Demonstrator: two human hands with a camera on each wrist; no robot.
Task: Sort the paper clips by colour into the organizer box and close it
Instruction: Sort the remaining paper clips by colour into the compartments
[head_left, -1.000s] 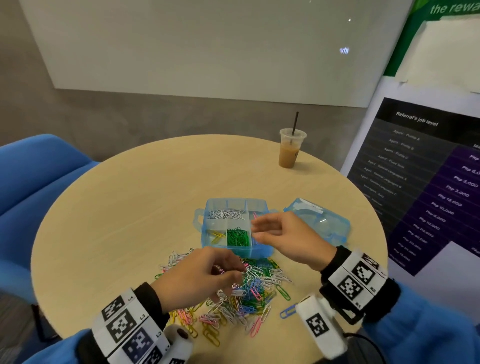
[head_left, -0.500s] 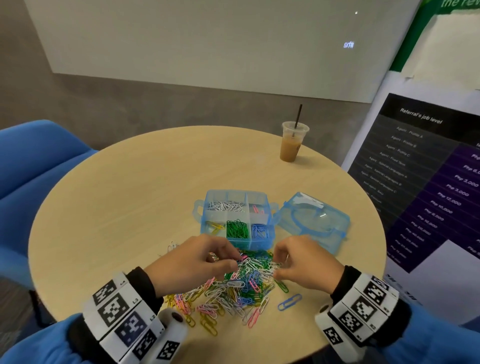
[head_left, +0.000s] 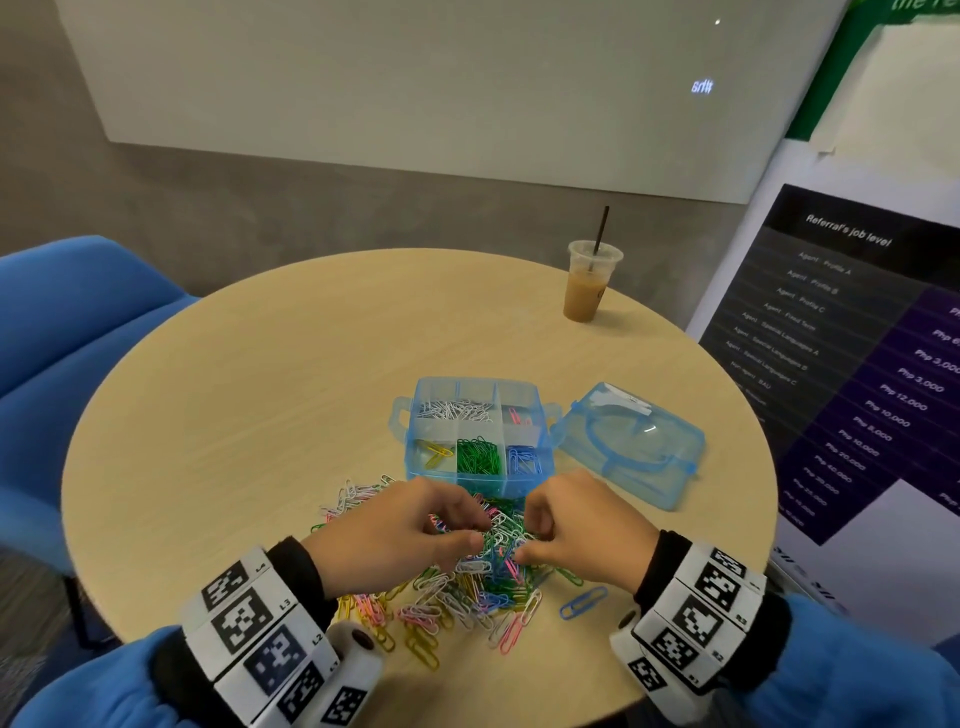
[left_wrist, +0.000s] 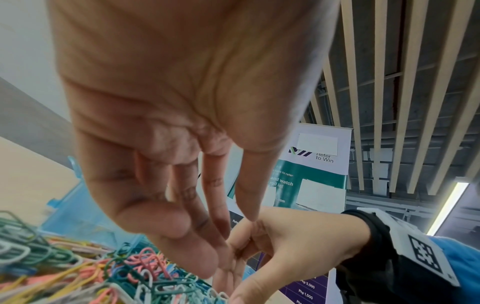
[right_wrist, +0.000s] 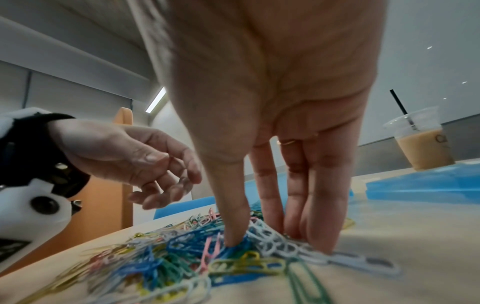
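Coated-wire paper clips (head_left: 467, 582), mixed colours, sit in a loose heap on the round wooden surface (head_left: 260, 395) just in front of the organizer box (head_left: 475, 434). Box is open; its detached lid (head_left: 631, 441) lies just right of it, well clear of the iced coffee cup (head_left: 589, 283) behind. Box compartments already hold white, pink, yellow, green and blue clips, each only part full. My read on handling: clips are light, stiff, smooth-coated, and they hook into each other, so pulling one likely drags neighbours; best pinched across the flat loop at one end and lifted straight up, shaking off hangers-on. Both hands are over the heap, in front of the box. Left hand (head_left: 400, 535) has fingers curled with thumb near the fingertips above the pile; can't tell from any view whether it holds a clip. Right hand (head_left: 576, 530) has thumb and fingers pointing straight down, tips pressed into the clips, thumb on blue ones and fingers (right_wrist: 322, 205) on white ones; nothing is visibly lifted yet. One large blue clip (head_left: 582, 603) lies apart, right of the heap. Most of the sorting is still ahead, and the lid isn't on.
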